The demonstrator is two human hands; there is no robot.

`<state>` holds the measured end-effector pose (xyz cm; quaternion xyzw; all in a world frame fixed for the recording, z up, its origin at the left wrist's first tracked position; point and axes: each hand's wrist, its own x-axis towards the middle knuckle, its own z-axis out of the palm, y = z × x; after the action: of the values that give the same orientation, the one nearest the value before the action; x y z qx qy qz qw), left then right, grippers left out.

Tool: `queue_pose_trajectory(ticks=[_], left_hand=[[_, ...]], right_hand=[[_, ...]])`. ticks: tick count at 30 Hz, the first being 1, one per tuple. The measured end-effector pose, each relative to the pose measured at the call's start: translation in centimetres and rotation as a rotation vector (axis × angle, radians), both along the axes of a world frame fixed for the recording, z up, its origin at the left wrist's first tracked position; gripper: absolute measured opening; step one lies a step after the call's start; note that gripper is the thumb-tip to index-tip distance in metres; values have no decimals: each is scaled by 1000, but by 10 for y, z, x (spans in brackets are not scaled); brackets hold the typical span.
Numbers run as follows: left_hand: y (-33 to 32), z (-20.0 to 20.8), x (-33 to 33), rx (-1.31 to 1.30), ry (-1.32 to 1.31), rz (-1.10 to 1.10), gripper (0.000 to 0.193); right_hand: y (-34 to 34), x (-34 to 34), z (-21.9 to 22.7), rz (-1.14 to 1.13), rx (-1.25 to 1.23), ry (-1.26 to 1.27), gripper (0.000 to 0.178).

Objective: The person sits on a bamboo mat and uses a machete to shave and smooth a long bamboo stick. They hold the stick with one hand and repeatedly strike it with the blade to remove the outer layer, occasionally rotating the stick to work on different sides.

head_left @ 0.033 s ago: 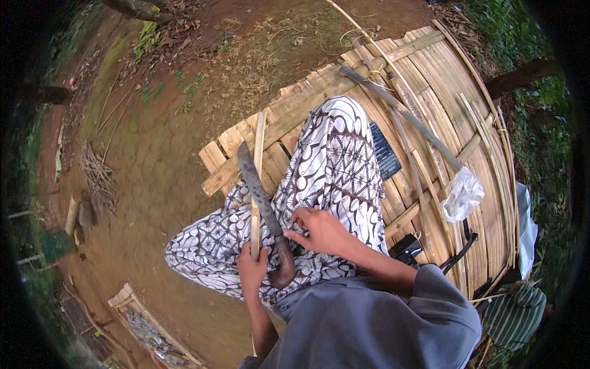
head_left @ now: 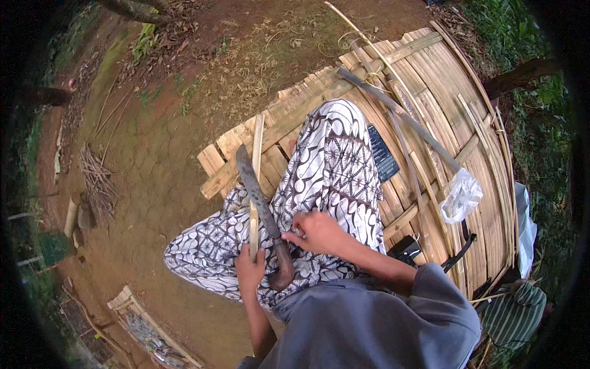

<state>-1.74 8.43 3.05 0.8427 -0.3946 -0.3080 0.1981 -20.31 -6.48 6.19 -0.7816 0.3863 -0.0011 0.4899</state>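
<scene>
My left hand (head_left: 250, 270) is closed round the lower end of a narrow pale bamboo strip (head_left: 254, 227), which points away over my lap. A machete (head_left: 249, 175) with a dark, spotted blade and a curved brown wooden handle (head_left: 283, 267) lies on the patterned cloth (head_left: 329, 166) over my legs. Its blade crosses over the strip. Just right of the handle is my right hand (head_left: 319, 234), its fingers curled and its thumb tip at the top of the handle. Whatever its fingertips may hold is hidden.
I sit on a bamboo-slat platform (head_left: 455, 123). To my right lie a dark flat device (head_left: 382, 154), a long grey tool (head_left: 412, 120), a clear plastic bag (head_left: 462, 195) and several loose strips. A person in a striped top (head_left: 515, 317) is behind at right. Twigs (head_left: 98, 181) lie on the ground.
My right thumb and forefinger have drawn closer together beside the machete handle. The left hand keeps hold of the bamboo strip, and the machete stays on my lap.
</scene>
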Motion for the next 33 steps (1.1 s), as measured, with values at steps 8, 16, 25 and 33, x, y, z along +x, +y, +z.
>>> queue_pose_trajectory(ticks=[8, 16, 25, 33], left_hand=[[8, -4, 6, -33, 70, -11, 16], [18, 1, 12, -129, 105, 55, 18], [3, 28, 10, -74, 584, 271, 16], [-3, 65, 13, -188, 1000, 488, 22]], right_hand=[[54, 20, -52, -21, 350, -144, 58], [71, 28, -44, -414, 1336, -484, 24], [5, 46, -29, -671, 1416, -592, 22], [11, 22, -2, -100, 259, -341, 37]])
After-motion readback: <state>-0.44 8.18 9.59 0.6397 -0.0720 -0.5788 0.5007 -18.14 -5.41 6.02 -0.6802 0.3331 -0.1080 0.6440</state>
